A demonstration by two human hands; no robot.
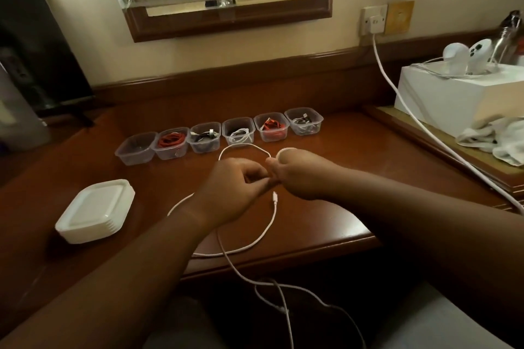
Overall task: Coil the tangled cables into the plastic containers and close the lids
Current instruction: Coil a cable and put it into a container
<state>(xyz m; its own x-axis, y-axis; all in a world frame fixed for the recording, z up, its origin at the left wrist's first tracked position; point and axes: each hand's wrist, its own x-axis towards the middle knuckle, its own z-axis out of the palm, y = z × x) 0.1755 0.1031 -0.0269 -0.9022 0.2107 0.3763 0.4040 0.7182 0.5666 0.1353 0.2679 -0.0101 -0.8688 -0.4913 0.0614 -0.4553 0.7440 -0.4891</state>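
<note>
A long white cable [265, 231] loops over the wooden desk [326, 207] and hangs off its front edge. My left hand [232, 187] and my right hand [295, 173] meet above the desk's middle, and both pinch the cable where their fingertips touch. One loop arcs beyond the hands, and a small coil shows at my right thumb. A white plug end dangles just below the fingers. Several open clear plastic containers [238, 134] stand in a row behind; most hold coiled red, black or white cables. The leftmost container [136, 149] looks almost empty.
A stack of white lids [97, 211] lies at the front left. A thick white power lead [419, 125] runs from a wall socket across the right side. A white box [453, 99] with devices and a crumpled cloth [499, 140] sit on a raised shelf at right.
</note>
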